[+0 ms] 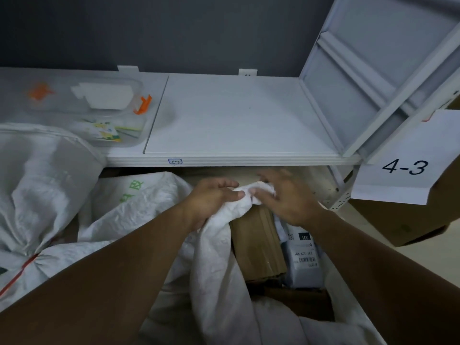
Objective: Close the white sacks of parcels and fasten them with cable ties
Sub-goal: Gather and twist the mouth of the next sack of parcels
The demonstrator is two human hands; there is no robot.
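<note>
White sack (219,257) lies open in the near centre, below the shelf (236,115), with a brown parcel (258,240) and a grey parcel (302,257) showing inside. The left hand (214,195) grips its bunched rim. The right hand (286,199) pinches the same bunch just beside it. A tied sack (37,183) sits to the left.

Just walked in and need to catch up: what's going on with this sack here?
A person is working on the mouth of a white sack in front of the shelf. The left hand and the right hand both pinch the bunched fabric. The mouth is not closed: a brown parcel and a grey mailer show inside. No cable tie is on it yet.
</note>
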